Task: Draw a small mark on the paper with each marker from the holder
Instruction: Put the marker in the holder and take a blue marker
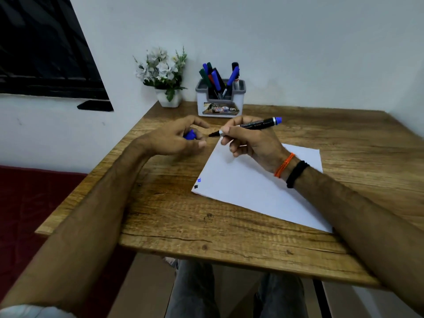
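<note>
An uncapped marker point(250, 125) is gripped in the right hand point(250, 141), its long axis level and tip aimed at the left hand point(176, 140), where its blue cap point(190, 135) is held, with the paper point(259, 187) lying just beneath the right hand on the desk point(183, 214).

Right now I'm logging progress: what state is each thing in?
Marker: uncapped, gripped in right hand, tip off the paper.
Cap: off, held in left hand.
Paper: flat, two small marks near its corner.
Holder: upright, markers standing inside.
</note>
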### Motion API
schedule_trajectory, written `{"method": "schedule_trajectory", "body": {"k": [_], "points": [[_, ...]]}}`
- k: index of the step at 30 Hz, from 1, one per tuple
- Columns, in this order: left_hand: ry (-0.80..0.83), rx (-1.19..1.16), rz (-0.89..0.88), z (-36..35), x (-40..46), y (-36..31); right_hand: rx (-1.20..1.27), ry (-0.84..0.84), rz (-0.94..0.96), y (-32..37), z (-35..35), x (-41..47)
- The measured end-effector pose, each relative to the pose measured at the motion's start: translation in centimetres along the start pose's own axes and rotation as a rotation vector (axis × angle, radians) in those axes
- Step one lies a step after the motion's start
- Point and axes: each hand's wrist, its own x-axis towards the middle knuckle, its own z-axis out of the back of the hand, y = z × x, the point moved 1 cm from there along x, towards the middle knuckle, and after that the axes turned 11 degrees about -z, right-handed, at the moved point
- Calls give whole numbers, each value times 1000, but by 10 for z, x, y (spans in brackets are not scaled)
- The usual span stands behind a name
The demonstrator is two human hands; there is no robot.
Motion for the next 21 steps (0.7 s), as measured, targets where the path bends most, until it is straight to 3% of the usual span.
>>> {"method": "schedule_trajectory", "body": {"k": [4, 8, 14, 21], "points": [[-122, -34, -36, -8, 3, 1, 9, -50, -13, 3, 10, 1], [-294, -55, -103, -11, 8, -3, 121, 15, -49, 4, 20, 3], [-415, -186, -190, -13, 9, -9, 217, -5, -24, 6, 26, 7], [-480, -269, -181, -17, 10, -12, 115, -77, 7, 6, 25, 6]]}}
